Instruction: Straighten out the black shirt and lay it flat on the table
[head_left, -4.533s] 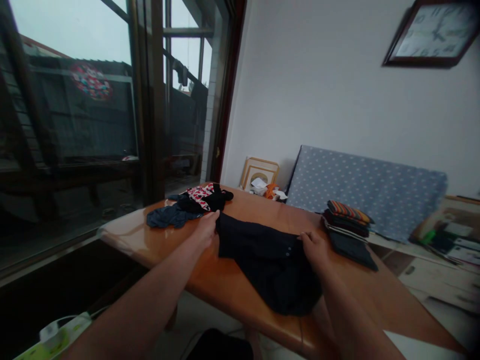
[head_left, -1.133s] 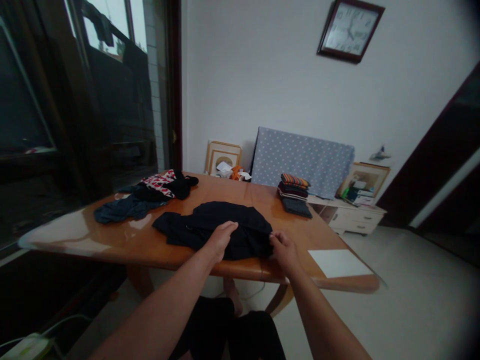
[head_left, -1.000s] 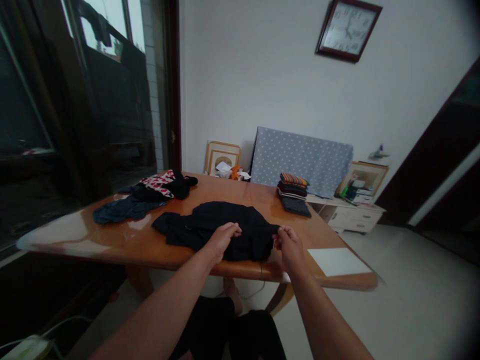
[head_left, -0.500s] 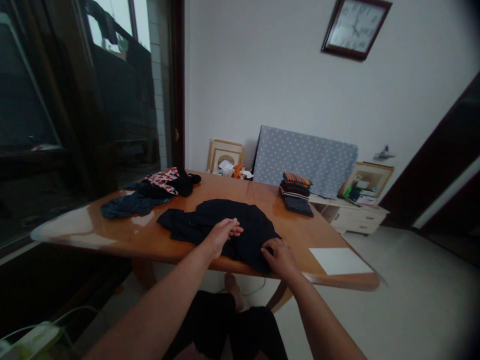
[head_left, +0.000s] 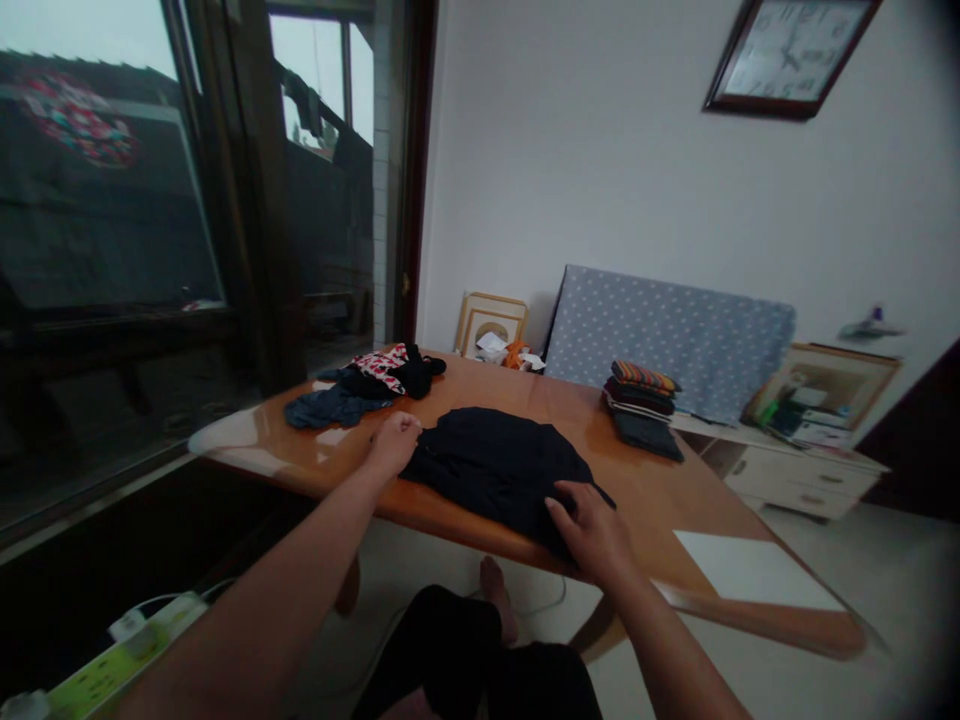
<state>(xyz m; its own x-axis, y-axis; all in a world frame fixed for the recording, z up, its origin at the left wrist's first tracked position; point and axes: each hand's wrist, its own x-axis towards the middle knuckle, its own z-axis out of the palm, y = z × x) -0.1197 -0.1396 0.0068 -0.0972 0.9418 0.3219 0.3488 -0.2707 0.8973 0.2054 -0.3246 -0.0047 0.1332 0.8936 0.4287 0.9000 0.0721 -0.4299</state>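
A dark navy garment [head_left: 499, 465] lies spread and slightly rumpled near the table's front edge. At its left end is my left hand [head_left: 394, 443], fingers curled closed on the cloth; the hand hides part of the garment there, and a bit of dark fabric shows beyond it. My right hand [head_left: 592, 530] rests on the garment's right front edge, thumb and index finger apart with dark cloth showing between them.
On the wooden table [head_left: 525, 390] stand a crumpled clothes pile [head_left: 341, 395] at the left and a folded clothes stack [head_left: 641, 405] at the right. A white sheet [head_left: 757, 570] lies at the front right corner. A power strip [head_left: 112, 670] is at lower left.
My left hand has moved left across the garment to its left end. My right hand stays at the right edge, its thumb and finger more apart. The view has turned left.
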